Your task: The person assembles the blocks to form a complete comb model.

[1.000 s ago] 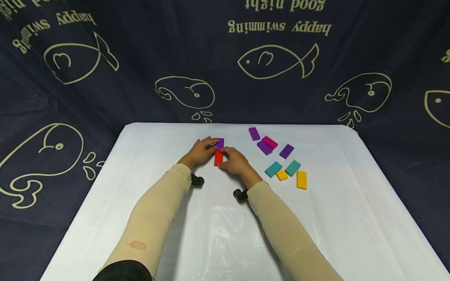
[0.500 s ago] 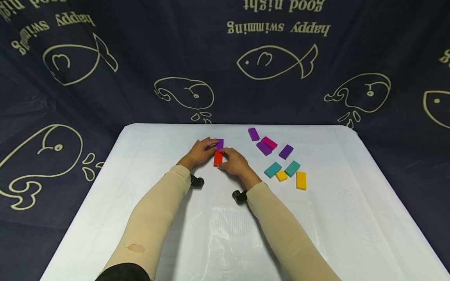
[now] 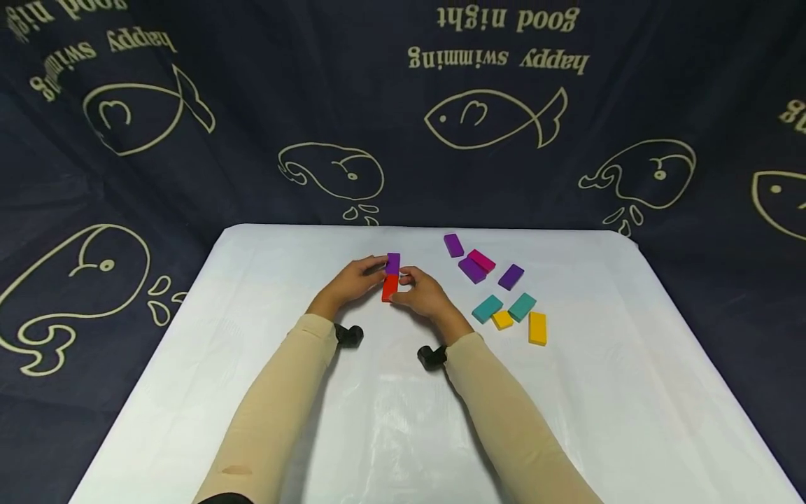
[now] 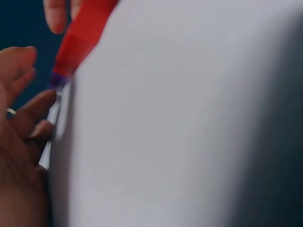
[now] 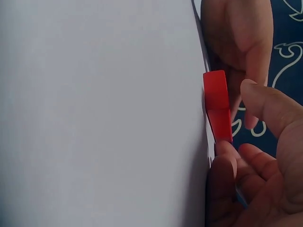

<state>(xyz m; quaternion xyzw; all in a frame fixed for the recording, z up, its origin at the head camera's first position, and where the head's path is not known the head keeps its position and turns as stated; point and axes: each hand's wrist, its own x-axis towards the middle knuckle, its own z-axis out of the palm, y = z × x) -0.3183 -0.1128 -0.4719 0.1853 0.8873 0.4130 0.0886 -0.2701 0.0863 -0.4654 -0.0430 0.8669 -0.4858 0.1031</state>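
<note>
A purple block [image 3: 393,263] and a red block [image 3: 390,288] lie end to end in a short upright line on the white table. To their left is my left hand [image 3: 351,283], its relaxed fingers beside the purple block; in the left wrist view those fingers [image 4: 40,106] stand loosely spread near the purple end. My right hand [image 3: 427,297] is at the right side of the red block, thumb near its lower corner. The right wrist view shows the thumb [image 5: 265,101] apart from the red block [image 5: 218,99], with fingertips close by its side.
Right of the hands lie loose blocks: several purple ones [image 3: 511,277], a magenta one [image 3: 481,261], two teal ones [image 3: 487,309] and two yellow ones [image 3: 538,328]. A dark cloth [image 3: 504,182] with fish drawings hangs behind the white table [image 3: 604,392].
My left hand has drawn back slightly leftward from the purple block. The right-hand fingers have loosened at the red block. The two blocks stay end to end.
</note>
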